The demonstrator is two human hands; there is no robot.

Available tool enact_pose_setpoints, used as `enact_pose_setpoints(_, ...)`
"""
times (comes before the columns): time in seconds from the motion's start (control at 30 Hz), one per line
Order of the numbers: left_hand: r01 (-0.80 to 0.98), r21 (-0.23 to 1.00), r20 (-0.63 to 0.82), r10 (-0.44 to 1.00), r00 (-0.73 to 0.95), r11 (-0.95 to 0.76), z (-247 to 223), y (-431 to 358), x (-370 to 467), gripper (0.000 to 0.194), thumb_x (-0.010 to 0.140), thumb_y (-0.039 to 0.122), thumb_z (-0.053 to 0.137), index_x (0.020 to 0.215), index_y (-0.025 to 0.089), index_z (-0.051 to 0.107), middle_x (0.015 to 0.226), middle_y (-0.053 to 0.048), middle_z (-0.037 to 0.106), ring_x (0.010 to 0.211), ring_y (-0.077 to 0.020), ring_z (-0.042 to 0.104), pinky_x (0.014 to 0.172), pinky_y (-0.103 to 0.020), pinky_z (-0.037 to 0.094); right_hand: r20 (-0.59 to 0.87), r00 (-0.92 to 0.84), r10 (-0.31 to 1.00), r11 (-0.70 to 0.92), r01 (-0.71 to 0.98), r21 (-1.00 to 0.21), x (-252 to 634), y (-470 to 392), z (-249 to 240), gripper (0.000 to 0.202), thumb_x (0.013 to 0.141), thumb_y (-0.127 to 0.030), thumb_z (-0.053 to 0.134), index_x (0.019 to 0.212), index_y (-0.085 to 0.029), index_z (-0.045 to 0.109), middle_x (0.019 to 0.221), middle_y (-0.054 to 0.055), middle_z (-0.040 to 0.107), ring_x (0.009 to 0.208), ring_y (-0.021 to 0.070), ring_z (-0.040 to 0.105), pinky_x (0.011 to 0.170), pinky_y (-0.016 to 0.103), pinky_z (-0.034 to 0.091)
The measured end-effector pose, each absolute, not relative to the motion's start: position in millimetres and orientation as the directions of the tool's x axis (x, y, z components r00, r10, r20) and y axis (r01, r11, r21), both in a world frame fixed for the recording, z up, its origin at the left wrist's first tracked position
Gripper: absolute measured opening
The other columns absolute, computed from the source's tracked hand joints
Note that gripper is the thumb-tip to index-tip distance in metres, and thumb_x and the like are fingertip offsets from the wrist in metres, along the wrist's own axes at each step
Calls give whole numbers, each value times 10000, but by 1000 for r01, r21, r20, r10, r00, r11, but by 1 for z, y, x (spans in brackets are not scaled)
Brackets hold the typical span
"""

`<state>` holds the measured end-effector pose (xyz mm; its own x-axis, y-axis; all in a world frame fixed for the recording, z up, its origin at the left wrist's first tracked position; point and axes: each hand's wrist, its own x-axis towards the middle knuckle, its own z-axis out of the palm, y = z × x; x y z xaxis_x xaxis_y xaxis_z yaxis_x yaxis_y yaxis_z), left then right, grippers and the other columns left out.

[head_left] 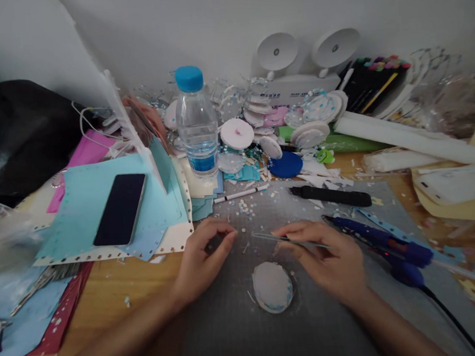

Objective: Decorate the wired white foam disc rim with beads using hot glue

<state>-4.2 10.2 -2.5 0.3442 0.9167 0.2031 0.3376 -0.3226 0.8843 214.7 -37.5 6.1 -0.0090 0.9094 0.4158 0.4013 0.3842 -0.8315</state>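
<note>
My right hand (328, 258) is closed around a slim pair of tweezers (266, 237), whose tips point left over the grey cutting mat (227, 330). Opposite them, my left hand (204, 259) is pinched, thumb against fingertips; anything between them is too small to make out. Below and between both hands lies a round pale disc (271, 285) with bits of blue along its edge. Tiny white and blue paper pieces (245, 207) are scattered on the mat beyond the hands. A dark blue glue gun (384, 243) rests to the right of my right hand.
A water bottle (197, 126) stands at the back, beside a heap of decorated discs (237, 133). A black pen-like tool (331, 195) and a striped stick (242, 193) lie across the mat. At left, a phone (120, 209) sits on blue paper (80, 194).
</note>
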Motion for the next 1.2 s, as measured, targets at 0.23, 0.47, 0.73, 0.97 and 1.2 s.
enact_pose_setpoints(0.23, 404, 797, 298, 875, 383, -448, -9, 8, -6, 122, 844, 100, 569, 903, 191, 626, 889, -27, 631, 849, -144, 579, 757, -259, 453, 239, -198, 951, 309, 525, -793, 221, -34, 5, 119, 794, -146, 651, 794, -250, 592, 831, -36, 722, 762, 118, 682, 687, 231, 526)
enact_pose_setpoints(0.47, 458, 776, 273, 885, 377, -434, -4, 3, -7, 126, 895, 147, 509, 964, 200, 600, 753, 8, 621, 739, -132, 563, 715, -269, 416, 307, -152, 940, 340, 527, -779, 220, -33, 5, 131, 790, -127, 646, 807, -250, 603, 839, -28, 724, 771, 122, 683, 703, 236, 529)
enact_pose_setpoints(0.73, 347, 851, 220, 868, 446, -394, 2, 1, -2, 107, 848, 191, 589, 951, 178, 615, 850, -30, 591, 787, -146, 542, 709, -272, 441, 399, 54, 915, 347, 400, -848, 216, -41, 12, 172, 758, -91, 672, 812, -241, 606, 841, 0, 727, 796, 154, 688, 723, 281, 551)
enact_pose_setpoints(0.97, 259, 908, 165, 850, 501, -329, 4, -2, 0, 89, 854, 186, 590, 925, 176, 643, 836, -32, 604, 780, -139, 554, 681, -253, 445, 419, -12, 908, 400, 319, -859, 203, -46, 9, 226, 758, -60, 655, 861, -254, 600, 865, 2, 730, 778, 151, 695, 649, 259, 560)
enact_pose_setpoints(1.2, 235, 915, 181, 854, 488, -328, 1, 0, 0, 116, 866, 148, 561, 940, 176, 646, 849, -38, 614, 794, -137, 568, 708, -259, 463, 435, 45, 899, 400, 320, -859, 202, -46, 11, 223, 742, -57, 666, 840, -245, 599, 838, -6, 733, 753, 147, 696, 654, 256, 563)
